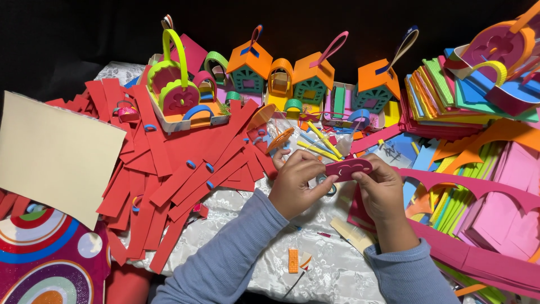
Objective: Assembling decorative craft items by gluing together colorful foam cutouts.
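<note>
Head view, left to right: a cream sheet (56,155) lies over red foam strips (169,163) fanned flat so each can be picked singly; finished foam houses (312,79) stand upright in a row at the back, out of the working space. At centre the left hand (295,183) and right hand (382,194) each pinch one end of a magenta foam piece (349,168), held level above the white cloth (332,270); stacked coloured sheets (450,95) lie at right

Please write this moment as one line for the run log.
left hand: holds magenta foam piece | right hand: holds same piece | left of hands: red foam strips | behind: foam houses
</note>
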